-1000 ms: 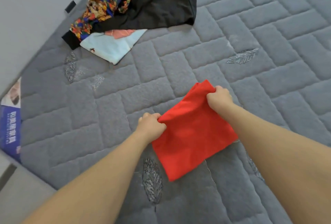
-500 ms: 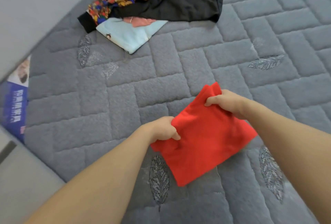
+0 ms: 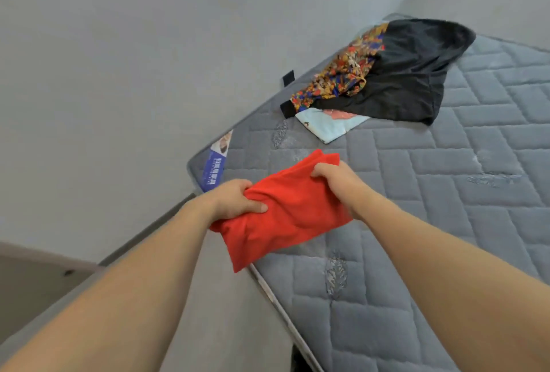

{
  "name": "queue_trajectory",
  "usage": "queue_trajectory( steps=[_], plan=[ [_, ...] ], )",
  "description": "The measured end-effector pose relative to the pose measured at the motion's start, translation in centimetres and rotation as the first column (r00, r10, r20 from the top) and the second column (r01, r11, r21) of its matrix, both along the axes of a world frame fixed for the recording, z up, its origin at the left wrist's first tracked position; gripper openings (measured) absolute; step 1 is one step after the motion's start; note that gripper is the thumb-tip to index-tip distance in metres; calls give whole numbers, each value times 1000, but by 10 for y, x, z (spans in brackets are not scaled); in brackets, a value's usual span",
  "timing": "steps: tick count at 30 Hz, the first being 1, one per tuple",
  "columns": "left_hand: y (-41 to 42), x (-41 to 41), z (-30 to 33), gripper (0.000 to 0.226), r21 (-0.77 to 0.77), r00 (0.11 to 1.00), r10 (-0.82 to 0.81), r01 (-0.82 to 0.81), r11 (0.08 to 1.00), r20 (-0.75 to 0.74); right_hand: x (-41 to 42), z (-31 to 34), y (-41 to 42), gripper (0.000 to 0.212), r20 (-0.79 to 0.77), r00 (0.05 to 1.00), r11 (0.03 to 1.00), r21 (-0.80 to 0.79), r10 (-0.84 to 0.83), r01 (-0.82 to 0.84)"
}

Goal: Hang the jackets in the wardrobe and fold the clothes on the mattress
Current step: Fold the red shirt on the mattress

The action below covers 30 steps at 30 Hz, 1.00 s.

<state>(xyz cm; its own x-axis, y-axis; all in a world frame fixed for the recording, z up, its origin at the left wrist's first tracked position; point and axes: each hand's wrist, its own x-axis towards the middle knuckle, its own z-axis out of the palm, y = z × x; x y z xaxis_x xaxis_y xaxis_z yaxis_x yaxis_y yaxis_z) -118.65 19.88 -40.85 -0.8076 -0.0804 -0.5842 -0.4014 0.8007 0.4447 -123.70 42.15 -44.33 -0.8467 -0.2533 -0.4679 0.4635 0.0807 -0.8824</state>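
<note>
Red garment (image 3: 285,211), folded to a compact rectangle, is held above the near left corner region of the mattress (image 3: 446,208), partly overhanging the mattress edge. Left hand (image 3: 238,200) grips the left end with the fingers curled into the cloth and the thumb on top. Right hand (image 3: 330,175) grips the far upper edge with the fingers curled round it. Whether any part of the garment rests on the mattress cannot be told.

Risks, as judged from this position:
- The fold may open if either hand releases first, because the layers are held only by the two grips.
- The lower corner hangs free and may drag or unfold on set-down.
- Set-down too close to the edge may let the garment slide to the floor.

Remaining work: a pile (image 3: 384,74) of a black garment, a floral-print garment and a pale blue cloth lies unfolded at the far end of the mattress.

Surface: grey quilted mattress with stitched brick pattern and embroidered leaf motifs; a printed label (image 3: 215,163) sits on the corner. Room: plain grey wall (image 3: 134,59) runs along the left side.
</note>
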Motion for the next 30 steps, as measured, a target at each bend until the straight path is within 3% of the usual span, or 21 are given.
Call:
queue_trajectory(
  steps=[4,7,10,13,18,23,26,30],
  plan=[
    [-67,77,112,30,-159,997,47,-55,986,-54,60,95,-83,28,-268,960,995,-39,81,-95],
    [-113,149,185,26,-242,987,126,-148,959,-104,108,169,-138,15,-430,899,989,-78,81,-126],
    [-154,233,250,14,-343,966,226,-257,904,-127,160,240,-198,28,-559,822,972,-113,108,-205],
    [-181,323,311,22,-398,894,376,-446,802,-244,222,295,-262,31,-635,763,942,-174,116,-287],
    [-185,476,385,20,-476,705,563,-708,522,-431,356,365,-342,26,-653,745,857,-302,133,-418],
    [-141,640,433,13,-548,511,690,-813,196,-512,516,408,-373,19,-631,726,764,-315,274,-562],
    [-99,739,455,15,-581,375,722,-813,-45,-581,612,421,-371,19,-652,656,647,-320,380,-692],
    [-40,849,478,28,-660,237,725,-651,-376,-646,740,450,-348,16,-660,529,468,-291,533,-834]
  ],
)
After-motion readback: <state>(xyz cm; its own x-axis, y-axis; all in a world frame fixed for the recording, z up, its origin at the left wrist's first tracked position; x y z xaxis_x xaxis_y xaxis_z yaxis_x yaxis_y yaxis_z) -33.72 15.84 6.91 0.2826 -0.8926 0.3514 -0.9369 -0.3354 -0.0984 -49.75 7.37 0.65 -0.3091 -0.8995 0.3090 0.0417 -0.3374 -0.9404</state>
